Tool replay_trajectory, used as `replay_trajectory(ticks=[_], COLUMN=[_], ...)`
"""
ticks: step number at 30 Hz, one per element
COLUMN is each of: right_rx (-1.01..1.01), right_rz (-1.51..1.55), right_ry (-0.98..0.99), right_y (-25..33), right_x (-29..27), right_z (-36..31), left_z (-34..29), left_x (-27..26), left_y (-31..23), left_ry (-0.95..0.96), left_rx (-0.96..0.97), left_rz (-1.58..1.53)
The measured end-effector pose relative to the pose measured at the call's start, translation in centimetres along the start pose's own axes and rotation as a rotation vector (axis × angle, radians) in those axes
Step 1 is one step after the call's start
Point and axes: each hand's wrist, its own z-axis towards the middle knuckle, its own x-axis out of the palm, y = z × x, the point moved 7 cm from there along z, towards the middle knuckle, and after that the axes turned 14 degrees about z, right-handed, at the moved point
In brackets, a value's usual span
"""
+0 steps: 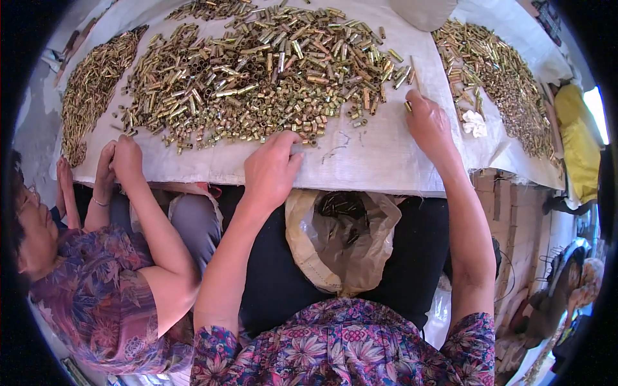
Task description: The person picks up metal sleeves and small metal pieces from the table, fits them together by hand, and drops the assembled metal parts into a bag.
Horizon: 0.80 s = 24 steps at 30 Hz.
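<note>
Brass-coloured metal tubes and short sleeves form a large heap [251,71] on a white sheet [380,161] over the table. My left hand [273,170] rests at the heap's near edge with its fingers curled beside the short sleeves; whatever is in them is hidden. Further right, my right hand [432,125] pinches a small brass-coloured tube [408,106] just above the sheet. A thin pale stick [415,74] reaches up from by its knuckles; I cannot tell whether the hand holds it. An open bag [302,257] in my lap has dark slender pieces inside.
More metal tubes lie in a heap at the left [96,90] and another at the right [496,77]. Beside the right heap is a crumpled white scrap [474,123]. A co-worker [109,289] sits close on my left, hands at the table edge. Yellow cloth [576,141] hangs far right.
</note>
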Motion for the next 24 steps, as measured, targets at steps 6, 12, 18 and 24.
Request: replay_trajectory(ticks=[6, 12, 18, 24], right_rx=[-0.102, 0.070, 0.384, 0.455], right_rz=[0.087, 0.652, 1.416, 1.693], right_ry=[-0.033, 0.081, 0.123, 0.159], right_y=[2.0, 5.1, 6.7, 8.5], right_x=[0.8, 1.6, 3.6, 5.0], right_z=[-1.2, -5.0, -9.4, -11.6], left_z=[1.1, 1.4, -0.9, -3.4], left_x=[0.7, 0.5, -0.3, 0.1], left_y=[-0.5, -1.1, -0.1, -1.2], left_ry=[-0.037, 0.026, 0.070, 0.193], left_rx=[0.024, 0.041, -0.083, -0.155], left_rz=[0.078, 0.120, -0.386, -0.693])
